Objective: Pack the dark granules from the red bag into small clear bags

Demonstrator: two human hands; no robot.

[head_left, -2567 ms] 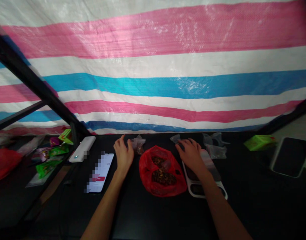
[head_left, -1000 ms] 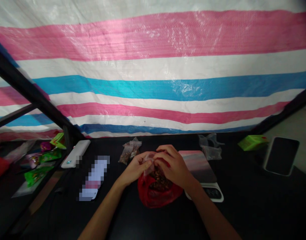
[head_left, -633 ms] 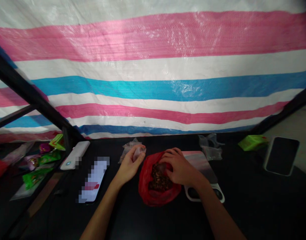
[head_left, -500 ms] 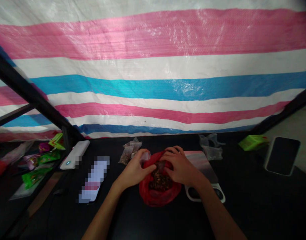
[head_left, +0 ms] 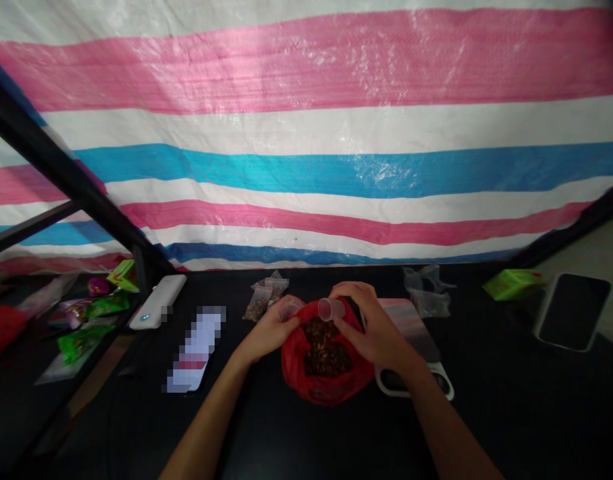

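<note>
A red plastic bag [head_left: 306, 390] stands with its mouth spread, holding loose brown bits [head_left: 329, 357] that look like seeds or grains. Over its far rim my right hand [head_left: 369, 320] grips a small clear plastic cup [head_left: 330, 309], tilted so its round mouth faces me. My left hand [head_left: 272, 328] is closed on a small clear plastic piece [head_left: 290, 307] at the bag's left rim; whether it is a bag or a cup I cannot make out. Its thumb lies along the red rim. Small filled zip bags [head_left: 263, 293] lie just beyond the left hand.
A kitchen scale [head_left: 411, 327] lies partly under my right forearm. Crumpled clear bags [head_left: 429, 293], a green box [head_left: 513, 285] and a dark-screened phone [head_left: 572, 312] are to the right. Leftward are a lit phone [head_left: 199, 350], a white device [head_left: 159, 302], a black frame bar [head_left: 96, 213] and colourful packets [head_left: 86, 340].
My right hand has lifted the cup out of the brown bits to the bag's far rim, and the cup's mouth now shows. My left hand stays at the left rim. The view shifted slightly.
</note>
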